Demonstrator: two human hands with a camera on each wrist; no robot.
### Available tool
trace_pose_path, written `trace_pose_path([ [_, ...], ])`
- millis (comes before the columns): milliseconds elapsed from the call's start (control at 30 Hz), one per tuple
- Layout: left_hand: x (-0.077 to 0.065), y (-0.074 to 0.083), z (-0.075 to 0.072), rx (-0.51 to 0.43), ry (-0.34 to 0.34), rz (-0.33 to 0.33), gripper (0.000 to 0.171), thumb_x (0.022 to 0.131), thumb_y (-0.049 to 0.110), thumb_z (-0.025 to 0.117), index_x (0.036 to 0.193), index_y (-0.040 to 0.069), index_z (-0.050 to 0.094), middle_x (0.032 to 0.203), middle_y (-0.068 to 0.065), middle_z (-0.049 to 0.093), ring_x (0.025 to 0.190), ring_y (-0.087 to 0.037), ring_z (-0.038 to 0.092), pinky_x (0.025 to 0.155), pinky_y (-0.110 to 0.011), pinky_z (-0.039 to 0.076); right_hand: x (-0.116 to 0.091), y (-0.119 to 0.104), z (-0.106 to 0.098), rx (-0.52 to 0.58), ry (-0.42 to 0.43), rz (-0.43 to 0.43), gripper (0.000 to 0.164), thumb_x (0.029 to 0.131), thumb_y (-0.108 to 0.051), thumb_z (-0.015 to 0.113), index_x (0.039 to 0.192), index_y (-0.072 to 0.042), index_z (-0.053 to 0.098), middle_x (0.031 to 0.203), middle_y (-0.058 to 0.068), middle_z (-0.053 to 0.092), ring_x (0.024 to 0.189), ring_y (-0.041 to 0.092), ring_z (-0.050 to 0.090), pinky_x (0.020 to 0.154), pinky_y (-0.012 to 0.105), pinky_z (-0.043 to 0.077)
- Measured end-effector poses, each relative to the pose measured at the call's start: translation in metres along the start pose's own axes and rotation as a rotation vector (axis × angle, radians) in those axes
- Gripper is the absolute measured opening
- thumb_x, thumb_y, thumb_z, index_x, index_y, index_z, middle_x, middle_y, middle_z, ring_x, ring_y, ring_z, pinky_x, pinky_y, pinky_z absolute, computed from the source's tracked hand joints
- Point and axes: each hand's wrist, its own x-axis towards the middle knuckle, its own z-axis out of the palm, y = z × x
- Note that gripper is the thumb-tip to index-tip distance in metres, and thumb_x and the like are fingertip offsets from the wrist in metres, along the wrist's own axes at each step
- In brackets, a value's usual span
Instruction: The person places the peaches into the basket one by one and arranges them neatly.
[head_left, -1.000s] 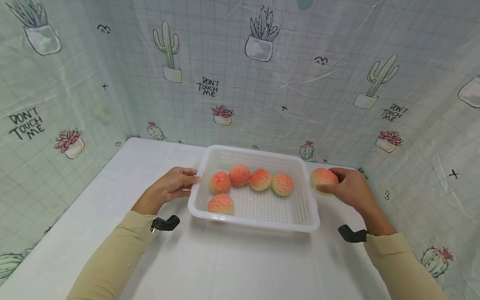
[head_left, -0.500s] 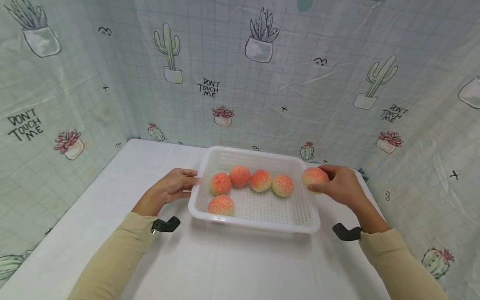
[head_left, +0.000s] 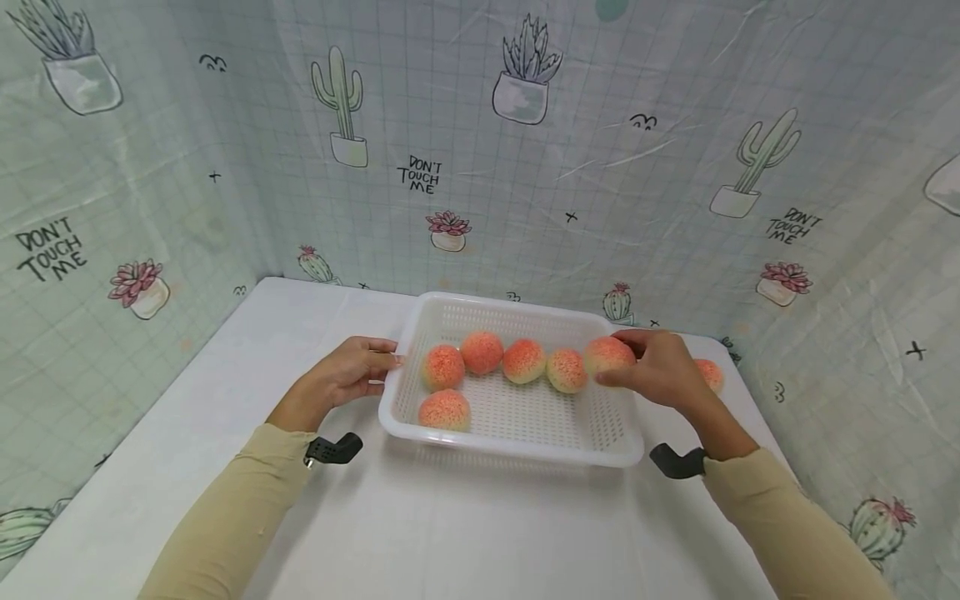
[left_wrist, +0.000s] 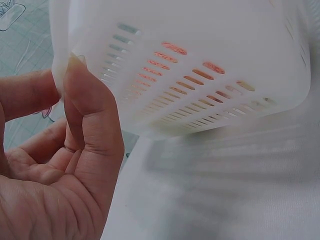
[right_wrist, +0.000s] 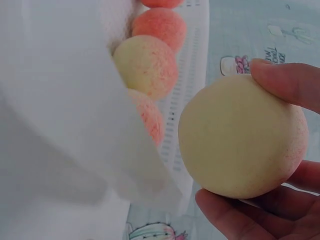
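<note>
My left hand (head_left: 341,371) pinches the left rim of a white perforated plastic basket (head_left: 510,450) between thumb and fingers; the left wrist view shows that grip on the basket wall (left_wrist: 220,30) closely. Inside the basket lie several orange-pink and pale yellow peaches, among them a front-left peach (head_left: 444,411) and a back peach (head_left: 482,352). With my right hand (head_left: 663,367) I hold another peach (head_left: 609,357) over the basket's right end. Its plain yellow underside faces the right wrist view, where thumb and fingers grip the peach (right_wrist: 240,137) from both sides.
One more peach (head_left: 709,375) sits on the white table (head_left: 480,533) at the right, partly behind my right wrist. A cactus-print curtain (head_left: 450,100) encloses the back and both sides. The basket casts a shadow and looks tilted in the left wrist view.
My right hand has carried its peach leftward, from beside the basket to over its right end. A peach on the table at right has come into sight. The left hand stays at the rim.
</note>
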Motion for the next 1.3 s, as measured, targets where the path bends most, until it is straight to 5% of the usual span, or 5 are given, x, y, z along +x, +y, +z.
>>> trace_pose_path([
  [1300,0.003,0.002,-0.003,-0.003,-0.007,0.002,0.050,0.099,0.011,0.069,0.145,-0.002,0.055,0.134,-0.017,0.067,0.100,-0.019,0.072,0.087,-0.039,0.063,0.026,-0.053,0.042,-0.047,-0.138,-0.127,0.071,0.073,-0.031,0.094,0.135,-0.006,0.068,0.118,0.008,0.075,0.098,0.022,0.064,0.081,0.033,0.056],
])
